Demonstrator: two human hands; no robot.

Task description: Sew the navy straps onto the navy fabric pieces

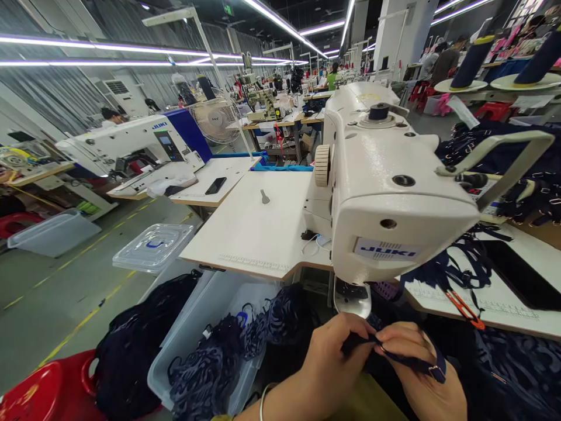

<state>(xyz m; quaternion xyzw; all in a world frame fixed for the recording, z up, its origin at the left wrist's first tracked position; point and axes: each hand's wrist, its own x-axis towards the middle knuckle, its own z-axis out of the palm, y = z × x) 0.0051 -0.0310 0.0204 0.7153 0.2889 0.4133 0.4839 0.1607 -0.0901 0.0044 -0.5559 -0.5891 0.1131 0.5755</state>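
We take the white Juki sewing machine (pixel 385 193) as our landmark; all positions are given from it.

Beneath it, and running out to its left, is a pale worktable (pixel 258 228). Lower left of the machine stands a clear plastic bin (pixel 199 316) heaped with dark navy strap bundles (pixel 210 362). To the machine's right, on the table, lie a black phone (pixel 517 275) and orange-handled snips (pixel 464 307).

Directly in front of the machine's needle end, both hands meet.
- The left hand (pixel 337 356) is curled, with thumb and fingers pinched shut on one end of a narrow navy strap (pixel 407 359).
- The right hand (pixel 421 374) pinches the same strap just beside the left hand, its other fingers loosely bent.
- The strap runs on across the right hand to a small metal slider (pixel 436 371).
- The strap is held in the air, off the table.

We judge the strap light and limp, so it is likely to sag and twist wherever it is unsupported. The slider is its only stiff part. The strap is best held flat between thumb and forefinger near its end, with a second hold beside the slider.
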